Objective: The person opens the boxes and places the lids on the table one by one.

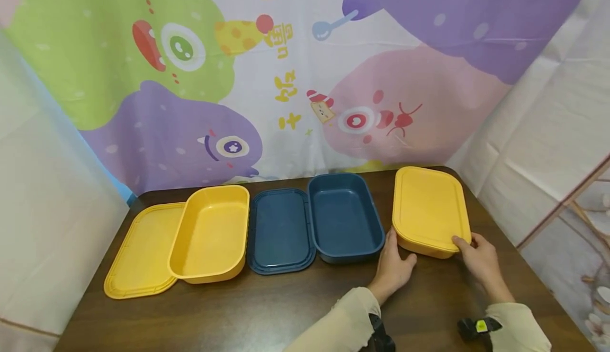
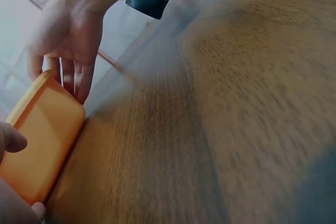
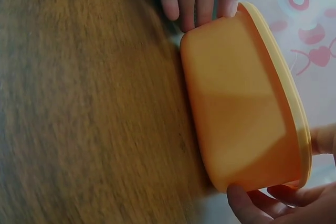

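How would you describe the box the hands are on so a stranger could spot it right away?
On the brown table, a row of yellow and blue boxes runs left to right. The lidded yellow box is at the far right end, beside the open blue box, with the left hand and right hand at its near corners. It alone has its lid on.

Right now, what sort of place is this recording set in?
Probably a staged tabletop setup, not a real kitchen: a brown wooden table backed by a cartoon monster cloth, with white sheets at the sides. Both hands touch a lidded yellow box.
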Demonstrator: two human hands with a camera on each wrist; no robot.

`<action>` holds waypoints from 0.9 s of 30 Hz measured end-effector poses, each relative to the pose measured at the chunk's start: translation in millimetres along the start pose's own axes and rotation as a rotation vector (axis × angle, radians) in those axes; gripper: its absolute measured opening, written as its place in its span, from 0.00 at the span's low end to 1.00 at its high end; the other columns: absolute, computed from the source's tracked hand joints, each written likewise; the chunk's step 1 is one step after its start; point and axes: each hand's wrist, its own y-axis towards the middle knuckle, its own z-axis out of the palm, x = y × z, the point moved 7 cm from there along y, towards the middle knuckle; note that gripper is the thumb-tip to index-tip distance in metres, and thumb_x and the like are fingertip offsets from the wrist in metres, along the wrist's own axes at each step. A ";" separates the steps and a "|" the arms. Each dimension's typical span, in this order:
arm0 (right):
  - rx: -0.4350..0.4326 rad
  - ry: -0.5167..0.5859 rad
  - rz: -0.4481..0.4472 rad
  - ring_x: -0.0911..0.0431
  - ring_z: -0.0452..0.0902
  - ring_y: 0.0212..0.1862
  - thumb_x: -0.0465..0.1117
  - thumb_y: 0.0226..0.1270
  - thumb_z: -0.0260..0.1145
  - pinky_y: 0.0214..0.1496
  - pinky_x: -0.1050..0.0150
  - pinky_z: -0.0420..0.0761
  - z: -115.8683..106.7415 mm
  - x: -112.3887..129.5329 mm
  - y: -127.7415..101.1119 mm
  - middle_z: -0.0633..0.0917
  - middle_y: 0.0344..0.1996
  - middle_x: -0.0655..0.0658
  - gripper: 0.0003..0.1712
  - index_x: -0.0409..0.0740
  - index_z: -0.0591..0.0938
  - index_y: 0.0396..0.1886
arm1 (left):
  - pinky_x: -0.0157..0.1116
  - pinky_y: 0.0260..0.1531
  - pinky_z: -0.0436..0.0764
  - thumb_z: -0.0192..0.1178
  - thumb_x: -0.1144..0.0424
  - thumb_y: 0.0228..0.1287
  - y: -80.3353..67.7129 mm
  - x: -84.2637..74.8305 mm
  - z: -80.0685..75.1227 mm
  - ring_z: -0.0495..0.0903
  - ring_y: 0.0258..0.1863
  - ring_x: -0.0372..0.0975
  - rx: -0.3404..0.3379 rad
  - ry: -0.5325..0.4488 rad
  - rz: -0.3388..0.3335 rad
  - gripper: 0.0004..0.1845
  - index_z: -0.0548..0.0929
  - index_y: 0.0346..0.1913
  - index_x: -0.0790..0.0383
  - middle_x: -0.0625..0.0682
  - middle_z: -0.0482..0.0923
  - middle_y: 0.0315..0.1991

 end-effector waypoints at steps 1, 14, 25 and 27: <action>-0.002 0.014 0.000 0.76 0.70 0.32 0.52 0.74 0.52 0.36 0.75 0.80 0.4 0.4 0.3 0.72 0.57 0.28 0.39 0.23 0.60 0.69 | 0.40 0.70 0.65 0.61 0.63 0.63 -0.3 -0.4 -0.3 0.60 0.74 0.42 0.003 0.002 0.005 0.41 0.55 0.76 0.56 0.50 0.58 0.75; 0.037 0.045 -0.027 0.76 0.72 0.32 0.51 0.75 0.51 0.38 0.73 0.82 1.3 2.4 1.2 0.70 0.58 0.26 0.38 0.21 0.60 0.68 | 0.38 0.71 0.63 0.61 0.64 0.64 -6.2 -1.7 -3.3 0.59 0.74 0.38 -0.002 -0.029 -0.004 0.40 0.55 0.77 0.52 0.46 0.57 0.76; 0.084 -0.013 -0.096 0.78 0.69 0.33 0.49 0.76 0.50 0.38 0.74 0.80 0.0 8.7 3.9 0.70 0.59 0.25 0.37 0.21 0.59 0.68 | 0.40 0.71 0.63 0.62 0.62 0.63 -16.2 -4.1 -5.3 0.59 0.74 0.42 -0.029 -0.016 -0.036 0.40 0.55 0.76 0.55 0.50 0.56 0.76; 0.092 -0.017 -0.103 0.77 0.69 0.33 0.49 0.77 0.50 0.38 0.74 0.80 0.5 9.1 4.4 0.70 0.58 0.26 0.37 0.20 0.59 0.68 | 0.40 0.72 0.63 0.62 0.62 0.63 -19.6 -4.8 -6.0 0.59 0.74 0.44 -0.034 -0.020 -0.048 0.40 0.56 0.76 0.57 0.53 0.56 0.76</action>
